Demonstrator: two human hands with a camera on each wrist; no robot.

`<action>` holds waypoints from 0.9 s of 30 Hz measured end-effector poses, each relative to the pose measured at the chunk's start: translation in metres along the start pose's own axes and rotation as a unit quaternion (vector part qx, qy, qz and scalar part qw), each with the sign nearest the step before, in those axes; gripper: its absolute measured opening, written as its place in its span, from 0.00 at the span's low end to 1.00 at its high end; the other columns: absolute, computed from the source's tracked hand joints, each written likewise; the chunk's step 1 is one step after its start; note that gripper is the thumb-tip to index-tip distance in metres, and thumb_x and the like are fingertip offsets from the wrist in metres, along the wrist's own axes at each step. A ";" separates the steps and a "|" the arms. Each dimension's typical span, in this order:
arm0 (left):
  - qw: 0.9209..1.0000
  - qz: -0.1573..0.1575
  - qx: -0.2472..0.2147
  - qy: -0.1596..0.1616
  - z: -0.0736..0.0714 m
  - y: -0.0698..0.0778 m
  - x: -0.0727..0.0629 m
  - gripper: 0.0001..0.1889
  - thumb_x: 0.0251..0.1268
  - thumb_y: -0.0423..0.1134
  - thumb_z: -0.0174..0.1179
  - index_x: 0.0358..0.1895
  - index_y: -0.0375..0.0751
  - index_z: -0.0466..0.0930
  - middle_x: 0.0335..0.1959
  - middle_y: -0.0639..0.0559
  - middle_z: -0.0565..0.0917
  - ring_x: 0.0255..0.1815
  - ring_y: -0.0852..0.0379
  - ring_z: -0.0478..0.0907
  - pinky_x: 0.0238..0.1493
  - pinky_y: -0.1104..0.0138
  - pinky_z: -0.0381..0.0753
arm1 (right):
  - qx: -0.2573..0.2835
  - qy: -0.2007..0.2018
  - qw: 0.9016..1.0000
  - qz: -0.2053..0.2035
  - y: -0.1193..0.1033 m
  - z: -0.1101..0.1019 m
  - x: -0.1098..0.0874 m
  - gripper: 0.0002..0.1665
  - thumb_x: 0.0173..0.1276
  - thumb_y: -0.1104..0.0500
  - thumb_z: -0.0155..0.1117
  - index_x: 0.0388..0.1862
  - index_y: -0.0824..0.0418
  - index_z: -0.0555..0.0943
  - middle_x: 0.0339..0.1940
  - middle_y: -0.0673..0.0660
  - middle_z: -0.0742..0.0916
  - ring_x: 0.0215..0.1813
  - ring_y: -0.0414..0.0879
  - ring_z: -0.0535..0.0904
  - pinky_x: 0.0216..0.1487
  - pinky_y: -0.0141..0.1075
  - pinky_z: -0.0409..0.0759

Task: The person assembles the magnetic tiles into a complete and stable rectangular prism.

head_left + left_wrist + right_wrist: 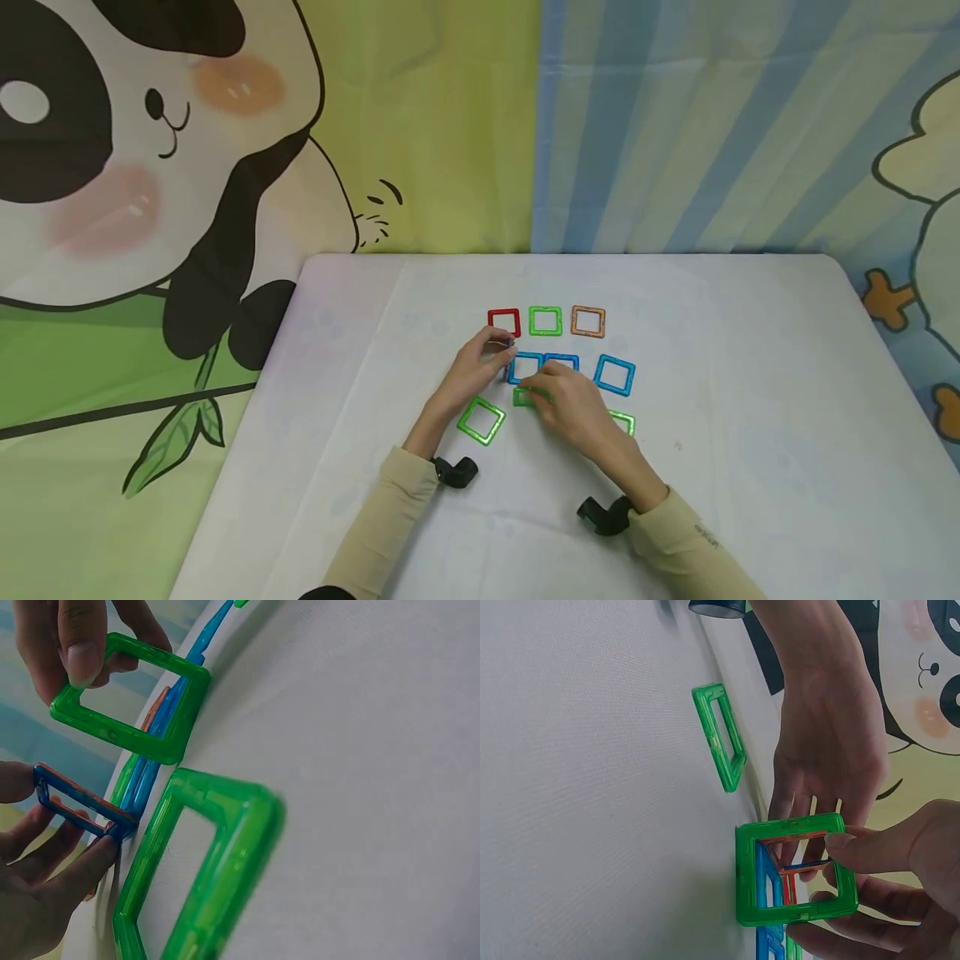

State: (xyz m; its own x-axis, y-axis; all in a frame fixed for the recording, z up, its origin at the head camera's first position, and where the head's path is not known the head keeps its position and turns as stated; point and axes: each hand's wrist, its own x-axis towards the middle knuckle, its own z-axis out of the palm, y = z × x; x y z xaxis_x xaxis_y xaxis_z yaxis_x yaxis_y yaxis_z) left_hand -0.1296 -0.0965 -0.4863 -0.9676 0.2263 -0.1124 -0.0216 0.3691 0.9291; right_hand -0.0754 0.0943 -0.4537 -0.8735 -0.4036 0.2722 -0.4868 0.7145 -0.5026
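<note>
In the head view my left hand (474,371) is at the left edge of two blue square frame tiles (527,356) lying side by side. Its fingers pinch another square frame tile (79,799), standing on edge, with blue and orange-red rims in the left wrist view. My right hand (576,410) pinches a green square frame tile (795,825) between thumb and fingers. That tile is upright at the near side of the blue pair, partly covered by the right hand in the head view.
Behind the hands lie a red tile (504,312), a green tile (545,309) and an orange tile (588,309). A separate blue tile (618,360) is to the right. Two more green tiles lie nearer, one left (467,412), one right (632,426), partly behind the right hand.
</note>
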 end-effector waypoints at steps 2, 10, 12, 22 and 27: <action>1.000 0.003 -0.005 -0.004 0.000 0.000 0.002 0.19 0.76 0.47 0.60 0.64 0.46 0.76 0.62 0.47 0.81 0.68 0.48 0.76 0.72 0.48 0.69 | -0.002 0.002 1.000 0.002 0.000 0.001 0.002 0.07 0.62 0.64 0.77 0.40 0.58 0.92 0.34 0.51 0.87 0.35 0.43 0.82 0.35 0.35 0.80; 1.000 0.005 -0.003 0.003 0.000 -0.003 0.002 0.18 0.76 0.46 0.60 0.63 0.46 0.76 0.61 0.47 0.82 0.67 0.48 0.77 0.72 0.47 0.70 | -0.005 0.016 1.000 -0.006 -0.003 0.006 0.009 0.07 0.63 0.64 0.77 0.40 0.59 0.92 0.35 0.53 0.87 0.36 0.47 0.83 0.34 0.38 0.81; 1.000 0.003 -0.005 0.004 -0.001 -0.003 0.001 0.18 0.76 0.46 0.61 0.63 0.46 0.76 0.61 0.47 0.82 0.67 0.48 0.77 0.72 0.47 0.70 | -0.006 0.017 1.000 -0.006 -0.004 0.007 0.010 0.07 0.63 0.65 0.76 0.41 0.59 0.92 0.35 0.54 0.87 0.37 0.47 0.83 0.35 0.38 0.82; 1.000 0.002 -0.010 0.005 -0.001 -0.003 0.000 0.18 0.76 0.46 0.61 0.63 0.46 0.76 0.61 0.46 0.82 0.67 0.47 0.77 0.72 0.48 0.69 | -0.016 0.034 0.999 -0.001 -0.006 0.013 0.013 0.07 0.64 0.64 0.76 0.41 0.60 0.92 0.36 0.54 0.87 0.38 0.47 0.85 0.36 0.39 0.83; 1.000 0.002 -0.017 0.006 -0.001 -0.003 0.000 0.18 0.76 0.46 0.61 0.62 0.46 0.76 0.60 0.46 0.82 0.67 0.48 0.77 0.71 0.49 0.71 | -0.019 0.043 0.999 0.007 -0.006 0.015 0.014 0.06 0.65 0.64 0.75 0.41 0.60 0.92 0.36 0.54 0.87 0.37 0.47 0.85 0.35 0.38 0.83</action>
State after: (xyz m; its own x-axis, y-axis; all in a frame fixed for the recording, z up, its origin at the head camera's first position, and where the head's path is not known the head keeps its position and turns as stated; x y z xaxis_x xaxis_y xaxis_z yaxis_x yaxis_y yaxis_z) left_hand -0.1302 -0.0984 -0.4893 -0.9706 0.2167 -0.1048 -0.0261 0.3382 0.9407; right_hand -0.0851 0.0758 -0.4594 -0.8769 -0.3443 0.3354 -0.4732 0.7410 -0.4764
